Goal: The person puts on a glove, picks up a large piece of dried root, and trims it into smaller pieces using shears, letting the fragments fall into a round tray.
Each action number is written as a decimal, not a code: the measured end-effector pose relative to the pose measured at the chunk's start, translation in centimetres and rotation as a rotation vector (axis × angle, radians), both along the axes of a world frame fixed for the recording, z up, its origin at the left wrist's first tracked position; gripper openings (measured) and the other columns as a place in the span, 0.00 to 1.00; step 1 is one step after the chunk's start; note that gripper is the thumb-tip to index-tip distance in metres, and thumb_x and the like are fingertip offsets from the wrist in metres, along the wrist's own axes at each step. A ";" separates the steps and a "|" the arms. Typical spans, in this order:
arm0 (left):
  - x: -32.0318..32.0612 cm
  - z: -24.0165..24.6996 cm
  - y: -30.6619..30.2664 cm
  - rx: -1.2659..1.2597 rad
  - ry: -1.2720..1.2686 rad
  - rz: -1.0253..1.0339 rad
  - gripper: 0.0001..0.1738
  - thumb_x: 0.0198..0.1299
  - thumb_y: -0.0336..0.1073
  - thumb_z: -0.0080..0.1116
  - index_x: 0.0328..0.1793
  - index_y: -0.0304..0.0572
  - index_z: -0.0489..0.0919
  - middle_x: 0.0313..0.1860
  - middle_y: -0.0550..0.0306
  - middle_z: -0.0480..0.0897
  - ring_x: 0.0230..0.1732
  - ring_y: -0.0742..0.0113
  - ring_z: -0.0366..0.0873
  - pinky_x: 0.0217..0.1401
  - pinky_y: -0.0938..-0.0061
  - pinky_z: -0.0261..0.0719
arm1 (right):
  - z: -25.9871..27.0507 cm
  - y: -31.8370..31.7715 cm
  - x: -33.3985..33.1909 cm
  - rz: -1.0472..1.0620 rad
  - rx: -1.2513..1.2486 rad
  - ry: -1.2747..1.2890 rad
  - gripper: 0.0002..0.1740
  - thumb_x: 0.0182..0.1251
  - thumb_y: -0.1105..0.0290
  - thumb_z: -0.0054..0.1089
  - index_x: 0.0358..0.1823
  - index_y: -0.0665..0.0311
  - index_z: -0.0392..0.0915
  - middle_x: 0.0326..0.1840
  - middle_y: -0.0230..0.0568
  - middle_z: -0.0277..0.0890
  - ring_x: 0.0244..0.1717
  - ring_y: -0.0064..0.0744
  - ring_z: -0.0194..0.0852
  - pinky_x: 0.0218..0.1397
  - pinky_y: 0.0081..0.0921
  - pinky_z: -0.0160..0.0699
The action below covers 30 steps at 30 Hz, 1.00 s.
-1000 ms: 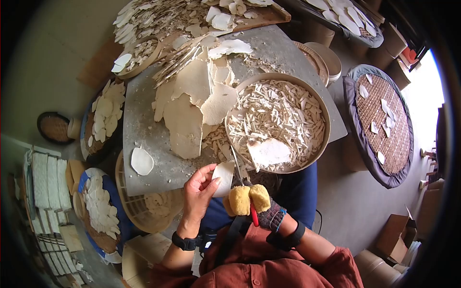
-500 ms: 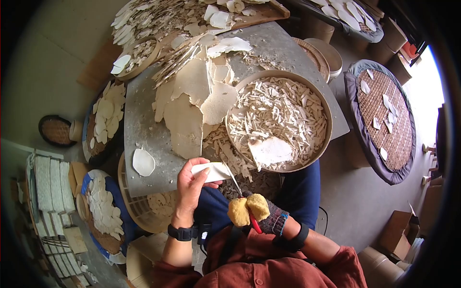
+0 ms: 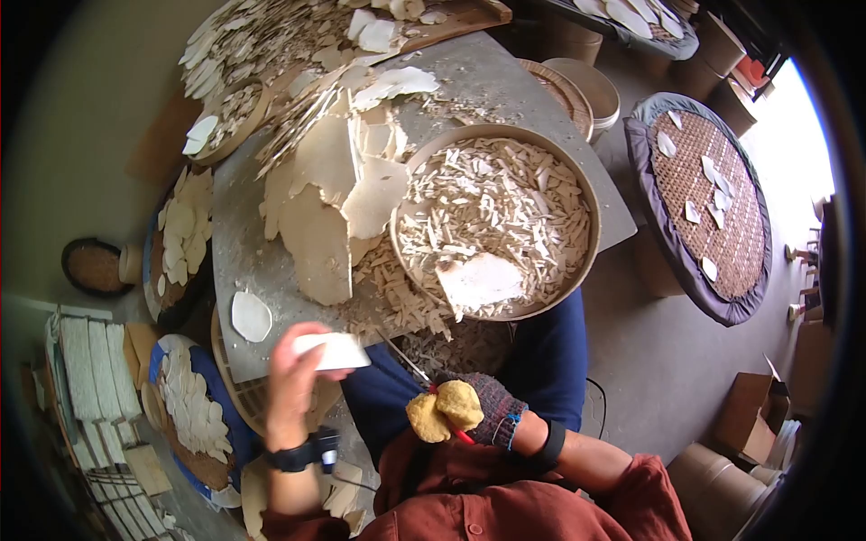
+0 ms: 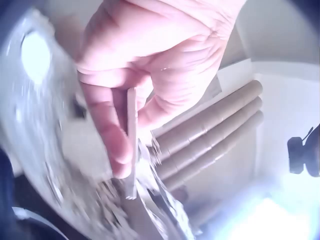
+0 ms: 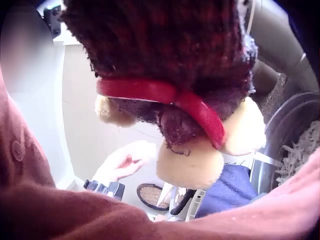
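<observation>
In the head view, my bare left hand [image 3: 293, 370] pinches a flat white piece [image 3: 341, 350] over the table's near edge. The left wrist view shows this piece [image 4: 132, 150] edge-on between thumb and fingers. In front of my body, my right hand [image 3: 492, 406], in a dark knitted glove, holds scissors [image 3: 404, 358] pointing up and left, away from the white piece. Their red handle [image 5: 137, 89] loops around the gloved fingers. Yellow sponge pads [image 3: 458, 405] cover the fingertips. A rounded white piece [image 3: 251, 316] lies on the grey table beyond my left hand.
A round tray [image 3: 591, 194] of white strips sits at the table's near right. Large pale sheets [image 3: 316, 243] are stacked left of it, with scraps [image 3: 388, 279] between. Woven trays with white pieces stand around, including one covered at its rim [image 3: 704, 207] on the right.
My left hand has moved left and away from the scissors, carrying the white piece, which was beside the blades earlier. The scissors and right hand have come slightly lower.
</observation>
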<state>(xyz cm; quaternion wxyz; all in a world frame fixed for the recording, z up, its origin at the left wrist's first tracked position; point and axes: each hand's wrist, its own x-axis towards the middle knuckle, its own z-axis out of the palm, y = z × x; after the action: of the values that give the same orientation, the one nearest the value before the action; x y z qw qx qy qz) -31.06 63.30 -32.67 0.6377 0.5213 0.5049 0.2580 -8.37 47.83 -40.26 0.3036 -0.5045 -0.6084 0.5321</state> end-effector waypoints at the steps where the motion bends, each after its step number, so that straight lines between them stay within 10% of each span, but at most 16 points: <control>1: -2.4 1.0 0.6 0.018 0.075 0.045 0.12 0.59 0.27 0.54 0.50 0.36 0.72 0.36 0.49 0.82 0.32 0.62 0.83 0.34 0.76 0.83 | -0.5 -0.4 0.3 -0.042 0.019 0.073 0.25 0.51 0.62 0.70 0.49 0.60 0.73 0.43 0.41 0.80 0.45 0.37 0.80 0.50 0.28 0.77; 5: -8.2 3.0 2.6 0.782 1.086 -0.017 0.20 0.48 0.18 0.56 0.50 0.35 0.73 0.46 0.51 0.79 0.52 0.59 0.76 0.59 0.69 0.71 | -0.7 -1.4 0.4 -0.067 0.037 0.333 0.17 0.56 0.58 0.62 0.42 0.58 0.72 0.34 0.43 0.79 0.39 0.44 0.81 0.41 0.33 0.79; 8: 0.9 4.7 2.4 0.864 0.620 -0.152 0.18 0.50 0.20 0.58 0.49 0.36 0.78 0.50 0.51 0.79 0.56 0.60 0.75 0.62 0.69 0.69 | 3.7 -0.3 0.7 0.156 0.043 -0.023 0.22 0.55 0.54 0.60 0.43 0.63 0.73 0.36 0.49 0.76 0.37 0.50 0.79 0.37 0.39 0.77; 11: 10.4 2.4 2.0 0.591 0.247 -0.452 0.13 0.56 0.26 0.58 0.49 0.34 0.80 0.48 0.51 0.82 0.53 0.64 0.78 0.60 0.71 0.71 | 4.2 -1.0 0.4 0.123 0.240 0.137 0.24 0.52 0.54 0.63 0.44 0.63 0.70 0.34 0.49 0.74 0.34 0.53 0.77 0.34 0.41 0.75; 18: 18.6 -2.4 3.2 1.194 0.712 -0.830 0.28 0.46 0.41 0.68 0.53 0.34 0.76 0.40 0.44 0.79 0.42 0.47 0.77 0.48 0.66 0.75 | 5.3 -2.2 1.3 0.056 0.255 0.087 0.19 0.56 0.58 0.60 0.45 0.61 0.72 0.32 0.46 0.74 0.32 0.50 0.78 0.32 0.37 0.77; 22: 17.3 -0.7 4.7 0.693 0.398 -0.829 0.14 0.54 0.35 0.62 0.42 0.33 0.77 0.33 0.48 0.80 0.33 0.57 0.79 0.36 0.68 0.77 | 4.5 -2.4 1.7 0.012 0.132 0.021 0.18 0.57 0.60 0.58 0.46 0.61 0.72 0.34 0.44 0.76 0.32 0.47 0.80 0.33 0.34 0.79; 27: 13.1 0.5 2.1 0.062 -0.231 -0.013 0.14 0.63 0.31 0.53 0.53 0.36 0.72 0.42 0.53 0.82 0.37 0.65 0.83 0.32 0.79 0.81 | 2.8 -2.0 3.0 -0.316 -0.144 0.371 0.13 0.59 0.69 0.58 0.45 0.64 0.74 0.36 0.37 0.80 0.37 0.25 0.79 0.42 0.22 0.78; 30: 11.6 -1.2 -0.3 -0.061 -0.351 0.245 0.18 0.63 0.30 0.51 0.59 0.35 0.69 0.48 0.48 0.80 0.37 0.57 0.83 0.34 0.74 0.82 | -6.1 -1.5 0.4 -0.398 -0.269 1.288 0.13 0.65 0.74 0.51 0.50 0.66 0.73 0.46 0.41 0.78 0.47 0.34 0.77 0.53 0.28 0.76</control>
<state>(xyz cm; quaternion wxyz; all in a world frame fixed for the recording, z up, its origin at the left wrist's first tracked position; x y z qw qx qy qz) -19.49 63.03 -33.91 0.6951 0.3837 0.4532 0.4052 -7.97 46.33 -46.39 0.6314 -0.2231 -0.1310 0.7311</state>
